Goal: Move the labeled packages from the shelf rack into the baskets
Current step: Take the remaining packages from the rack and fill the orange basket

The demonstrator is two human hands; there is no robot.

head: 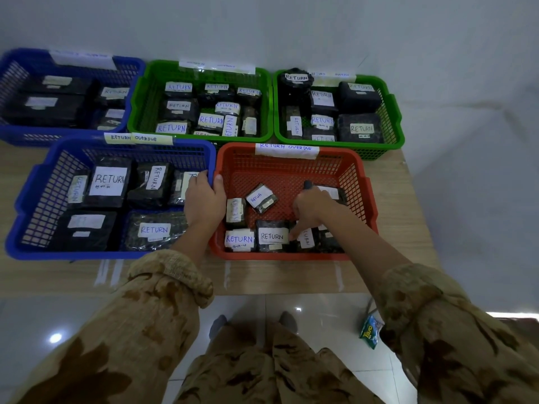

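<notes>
Head view: risks dragging the red basket by tugging with the left hand, clamped on the rims where it meets the blue basket, or scattering packages with the right hand, curled round a dark stub, forefinger on a labeled package inside. Shows RETURN-labeled packages in every basket on the worktop, fewest in red.

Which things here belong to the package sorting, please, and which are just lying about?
Job: red basket, near blue basket, far blue basket, middle green basket, right green basket, RETURN packages, left hand, right hand gripping a dark item.
Lying about: green snack packet on the floor.
</notes>
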